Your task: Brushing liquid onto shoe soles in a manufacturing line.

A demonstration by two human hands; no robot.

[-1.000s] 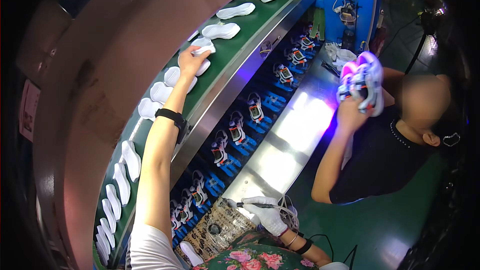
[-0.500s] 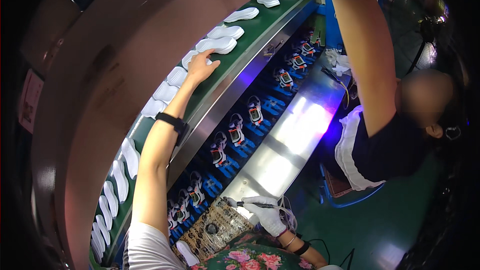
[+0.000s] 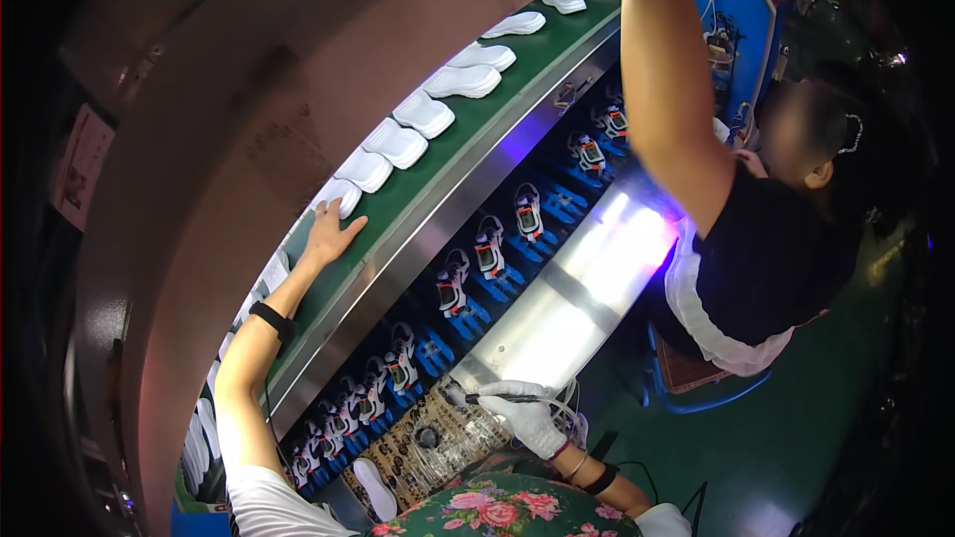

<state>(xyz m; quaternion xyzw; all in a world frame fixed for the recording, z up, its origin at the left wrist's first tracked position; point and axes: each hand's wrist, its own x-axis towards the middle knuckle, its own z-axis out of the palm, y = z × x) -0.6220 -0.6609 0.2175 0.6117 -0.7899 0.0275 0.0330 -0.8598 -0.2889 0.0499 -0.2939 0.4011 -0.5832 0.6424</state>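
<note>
Bare left hand (image 3: pixel 333 236) over green conveyor belt (image 3: pixel 403 201), fingers spread, thumb well apart, gripping nothing; fingertips at near end of white shoe-shaped sole (image 3: pixel 344 196), firm contact cannot be told. More white soles (image 3: pixel 424 114) in row along belt, beyond hand. White-gloved right hand (image 3: pixel 527 420) has fingers closed around slim dark pen-shaped tool (image 3: pixel 509 399), above brown patterned sheet (image 3: pixel 450 446). Single white sole (image 3: pixel 374 489) lies near sheet's left edge.
</note>
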